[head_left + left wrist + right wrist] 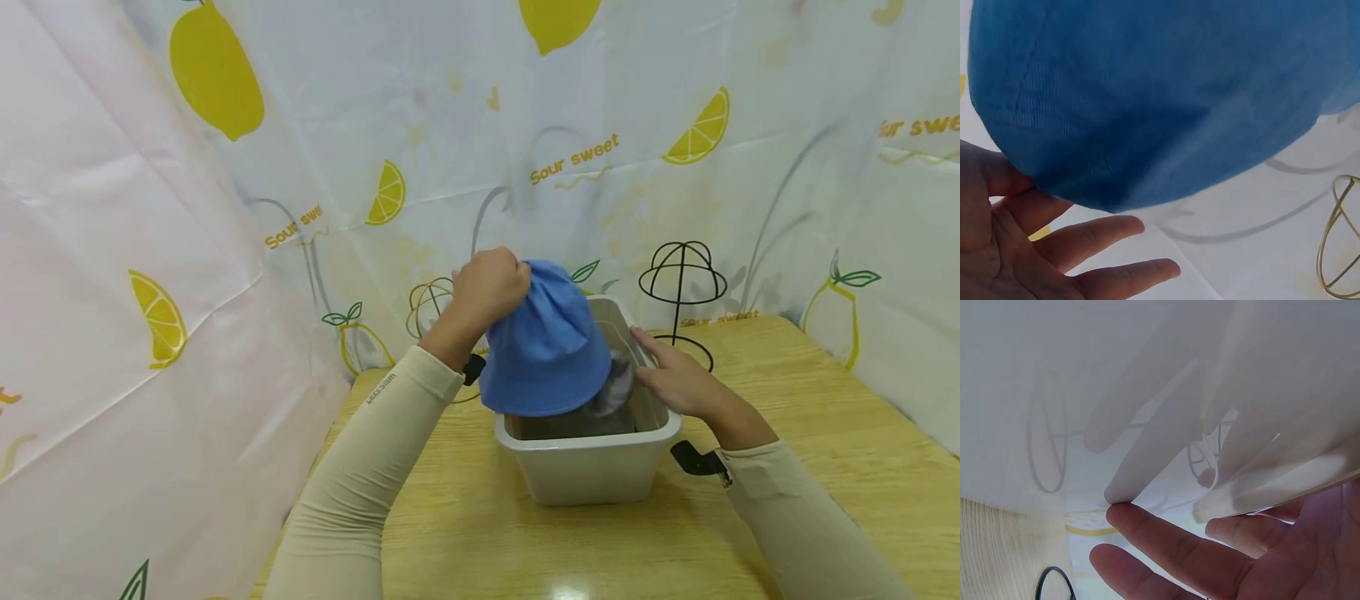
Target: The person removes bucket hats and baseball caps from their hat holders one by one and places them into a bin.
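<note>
A blue bucket hat [547, 350] hangs crown up over the white plastic basin [592, 475]. My left hand [491, 283] pinches the hat at its crown, and the left wrist view shows the blue cloth [1147, 112] up close above spread lower fingers. With the thumb over the rim and fingers along the outer wall, my right hand [678, 379] holds the basin's right side. The right wrist view has this hand's fingers [1179, 550] against the glossy wall. Inside the basin lies grey cloth [618, 387], partly hidden behind the hat.
A black wire hat stand [681, 292] stands behind the basin to the right. Another, gold wire stand [427, 300] is at the back left, largely covered by my left arm. The wooden table [450, 517] meets lemon-print sheets [450, 108] at the back and left.
</note>
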Available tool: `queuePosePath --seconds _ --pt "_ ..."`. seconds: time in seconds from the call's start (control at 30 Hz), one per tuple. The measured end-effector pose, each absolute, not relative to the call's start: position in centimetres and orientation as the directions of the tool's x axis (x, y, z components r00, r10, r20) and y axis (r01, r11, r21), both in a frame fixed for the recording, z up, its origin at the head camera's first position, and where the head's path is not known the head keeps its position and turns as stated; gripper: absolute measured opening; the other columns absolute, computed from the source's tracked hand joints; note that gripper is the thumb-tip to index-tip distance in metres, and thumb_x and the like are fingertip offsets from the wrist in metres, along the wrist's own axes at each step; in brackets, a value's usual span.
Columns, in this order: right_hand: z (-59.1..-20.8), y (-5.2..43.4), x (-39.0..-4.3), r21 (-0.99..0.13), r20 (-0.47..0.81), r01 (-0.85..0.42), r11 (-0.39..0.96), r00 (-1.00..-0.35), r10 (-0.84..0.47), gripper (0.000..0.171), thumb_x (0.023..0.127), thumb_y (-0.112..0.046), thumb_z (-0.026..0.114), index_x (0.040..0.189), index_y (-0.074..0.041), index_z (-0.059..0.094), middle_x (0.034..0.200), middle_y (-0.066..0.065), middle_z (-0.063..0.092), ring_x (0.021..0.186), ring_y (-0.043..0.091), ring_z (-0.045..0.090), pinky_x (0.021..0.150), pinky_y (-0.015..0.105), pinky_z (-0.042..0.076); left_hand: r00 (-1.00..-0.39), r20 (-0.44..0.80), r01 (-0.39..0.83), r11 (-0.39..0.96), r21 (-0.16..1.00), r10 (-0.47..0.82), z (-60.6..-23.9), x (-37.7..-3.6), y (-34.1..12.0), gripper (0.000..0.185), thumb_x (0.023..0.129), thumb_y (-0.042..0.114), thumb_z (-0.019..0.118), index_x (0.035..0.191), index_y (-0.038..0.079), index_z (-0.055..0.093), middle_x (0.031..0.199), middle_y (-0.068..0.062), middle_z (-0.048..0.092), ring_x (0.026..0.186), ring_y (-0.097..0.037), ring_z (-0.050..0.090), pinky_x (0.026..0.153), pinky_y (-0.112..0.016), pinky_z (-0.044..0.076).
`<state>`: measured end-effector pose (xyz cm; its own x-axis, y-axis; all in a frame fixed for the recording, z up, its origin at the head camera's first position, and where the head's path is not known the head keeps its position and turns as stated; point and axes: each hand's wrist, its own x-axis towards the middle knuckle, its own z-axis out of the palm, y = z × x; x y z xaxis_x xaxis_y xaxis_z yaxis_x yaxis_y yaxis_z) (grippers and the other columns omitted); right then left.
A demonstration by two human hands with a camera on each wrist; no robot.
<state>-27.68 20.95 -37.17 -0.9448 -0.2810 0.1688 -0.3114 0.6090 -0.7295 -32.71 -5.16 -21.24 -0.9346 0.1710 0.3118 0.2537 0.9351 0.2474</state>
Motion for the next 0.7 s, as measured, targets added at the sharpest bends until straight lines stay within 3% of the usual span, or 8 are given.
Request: queuePosePath --seconds 0.1,0.17,0.5,0.7 --pt "-37.1 21.0 -27.6 -0.731 0.167 -0.307 0.609 -0.946 -0.277 0.072 0.101 -0.013 0.045 0.165 0.0 0.015 0.16 0.039 0.03 0.13 0.057 0.053 0.09 0.059 0.057 -0.944 0.286 0.23 0.95 0.21 0.165 -21.1 -32.7 -5.2 0.04 0.107 0.035 0.038 0.104 0.012 0.071 0.116 -0.011 0.073 0.112 -0.036 0.067 0.117 -0.069 0.028" --pt "-37.0 21.0 -27.5 -0.731 0.163 -0.305 0.61 -0.947 -0.278 0.072 0.101 -0.014 0.045 0.165 0.0 0.014 0.159 0.039 0.03 0.13 0.057 0.053 0.09 0.059 0.057 -0.946 0.273 0.232 0.953 0.195 0.175 -21.0 -32.6 -5.1 0.041 0.107 0.034 0.037 0.11 0.012 0.071 0.119 -0.011 0.073 0.116 -0.035 0.066 0.119 -0.069 0.025" --pt "-36.9 20.9 -27.5 -0.706 0.155 -0.301 0.641 -0.949 -0.275 0.07 0.103 -0.015 0.044 0.165 0.0 0.015 0.161 0.038 0.028 0.137 0.058 0.046 0.1 0.065 0.049 -0.922 0.314 0.282 0.947 0.153 0.224 -19.9 -32.0 -3.0 0.037 0.105 0.033 0.039 0.095 0.017 0.071 0.108 -0.007 0.074 0.107 -0.029 0.067 0.117 -0.065 0.031" --pt "-36.7 20.8 -27.6 -0.697 0.147 -0.298 0.652 -0.949 -0.277 0.07 0.104 -0.018 0.044 0.165 0.0 0.014 0.163 0.036 0.025 0.145 0.059 0.033 0.11 0.071 0.036 -0.922 0.323 0.273 0.95 0.154 0.213 -19.8 -31.5 -1.8 0.039 0.105 0.034 0.039 0.092 0.017 0.071 0.111 -0.008 0.074 0.11 -0.029 0.066 0.115 -0.062 0.032"
